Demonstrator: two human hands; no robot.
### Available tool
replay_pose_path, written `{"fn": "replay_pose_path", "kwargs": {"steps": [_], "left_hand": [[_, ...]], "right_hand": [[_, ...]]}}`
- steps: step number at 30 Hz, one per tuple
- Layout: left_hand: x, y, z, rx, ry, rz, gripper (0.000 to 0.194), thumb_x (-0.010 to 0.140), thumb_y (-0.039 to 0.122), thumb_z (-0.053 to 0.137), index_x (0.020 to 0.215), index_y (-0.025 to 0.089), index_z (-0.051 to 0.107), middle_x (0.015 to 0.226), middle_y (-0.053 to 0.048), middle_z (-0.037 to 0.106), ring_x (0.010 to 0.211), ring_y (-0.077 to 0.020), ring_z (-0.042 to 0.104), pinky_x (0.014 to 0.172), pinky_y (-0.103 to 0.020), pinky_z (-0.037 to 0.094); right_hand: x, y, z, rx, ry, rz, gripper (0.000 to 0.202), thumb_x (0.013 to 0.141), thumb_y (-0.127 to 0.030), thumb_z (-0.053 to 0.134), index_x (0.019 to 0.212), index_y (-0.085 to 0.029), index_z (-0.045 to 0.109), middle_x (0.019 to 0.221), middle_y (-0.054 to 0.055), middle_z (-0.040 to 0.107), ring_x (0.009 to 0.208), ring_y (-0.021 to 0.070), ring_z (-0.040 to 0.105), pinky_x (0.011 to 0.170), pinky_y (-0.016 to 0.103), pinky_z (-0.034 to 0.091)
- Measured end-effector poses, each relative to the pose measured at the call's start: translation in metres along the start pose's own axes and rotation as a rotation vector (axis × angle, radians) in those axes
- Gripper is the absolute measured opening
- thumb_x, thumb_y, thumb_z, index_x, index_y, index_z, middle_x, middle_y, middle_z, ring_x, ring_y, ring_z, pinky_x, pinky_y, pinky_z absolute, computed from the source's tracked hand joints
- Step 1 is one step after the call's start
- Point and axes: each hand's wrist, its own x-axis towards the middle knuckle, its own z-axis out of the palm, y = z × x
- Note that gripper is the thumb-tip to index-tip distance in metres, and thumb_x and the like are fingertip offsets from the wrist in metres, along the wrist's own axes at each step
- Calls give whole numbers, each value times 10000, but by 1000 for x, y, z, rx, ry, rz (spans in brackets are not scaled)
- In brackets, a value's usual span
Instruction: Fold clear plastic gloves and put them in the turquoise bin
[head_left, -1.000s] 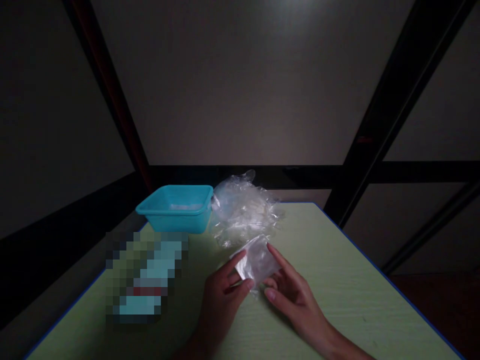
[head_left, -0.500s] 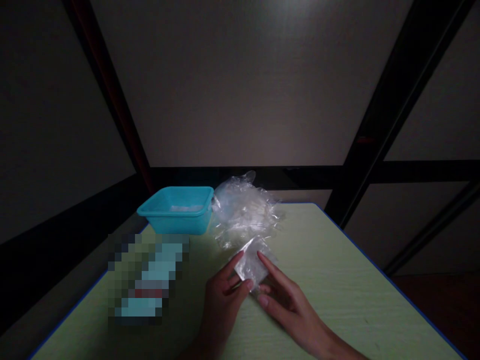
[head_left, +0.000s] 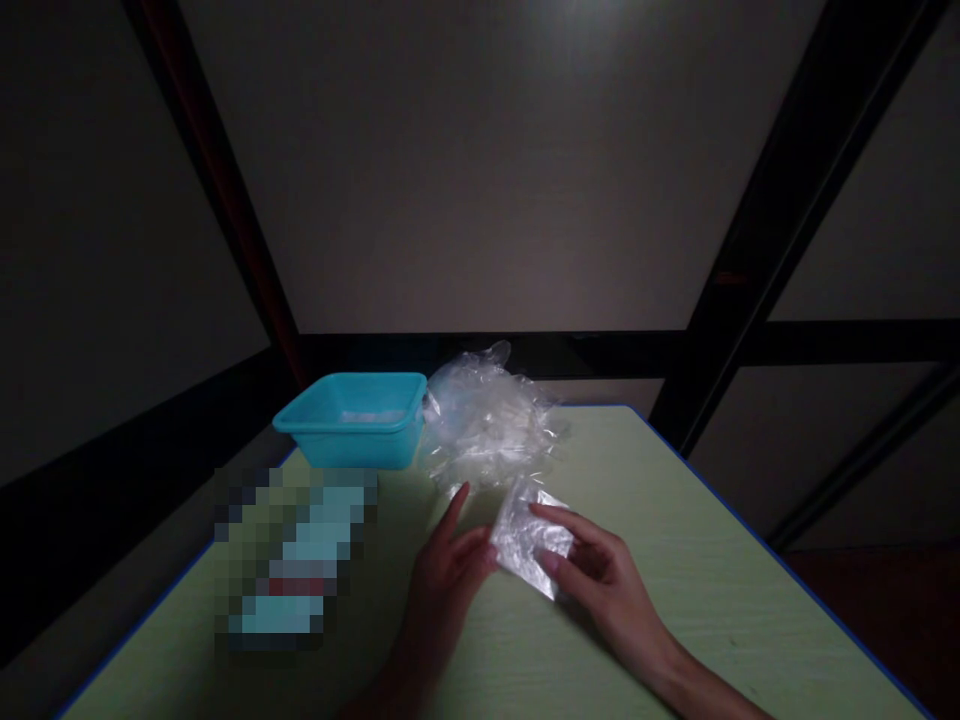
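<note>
A small, flat square of folded clear plastic bag (head_left: 517,540) is held above the table between my hands. My right hand (head_left: 611,585) grips its right side, with the index finger and thumb lying on the upper face. At its left corner, the thumb and a bent finger of my left hand (head_left: 446,585) close on the edge while the index finger points up and away from it. Just beyond lies a loose heap of crinkled clear plastic bags (head_left: 491,415).
To the left of the heap stands a turquoise plastic basket (head_left: 360,445) with something whitish inside. A pixelated, blurred-out item (head_left: 300,560) lies nearer on the left. The light green table (head_left: 720,610) has a blue edge; a panelled wall (head_left: 487,200) rises behind it.
The folded plastic has shifted slightly right and turned. My right hand has moved further onto its face, and my left index finger has lifted off it.
</note>
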Motion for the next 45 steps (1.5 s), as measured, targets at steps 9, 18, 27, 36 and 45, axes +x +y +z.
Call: {"fn": "replay_pose_path", "kwargs": {"steps": [9,18,27,36,45], "left_hand": [[7,15,-8,194,-164,-37,623,629,265,682,1227,134,568,798,-48,719,763,-221,638,697,-274,475],[12,-6,-19,229,-224,-134,369,571,317,731,891,133,743,740,-75,733,687,-239,653,616,-282,467],[9,-9,-20,10,-322,-164,667,561,317,796,1179,143,614,867,-112,732,815,-297,677,691,-310,502],[6,-3,-13,41,-271,-171,813,586,278,759,1321,105,457,773,-86,729,725,-257,675,629,-278,485],[15,16,-19,42,-227,-93,884,553,231,760,1354,181,391,1178,-137,604,896,-247,634,662,-259,500]], "right_hand": [[5,-3,-1,28,-155,74,382,600,-217,772,971,-221,682,657,-24,570,519,83,428,463,202,335],[0,5,-10,-37,-293,149,447,619,-139,738,1045,-254,671,837,7,617,609,102,481,525,219,381],[2,7,-11,62,-331,139,512,675,-214,745,1161,-304,610,842,-3,636,609,94,492,539,208,393],[1,0,-8,-18,-298,92,548,698,-266,731,1218,-313,565,1239,72,557,965,222,590,746,325,494],[2,7,-20,-163,-348,64,341,775,-275,662,1114,-297,632,1150,88,589,969,225,588,786,340,478]]}}
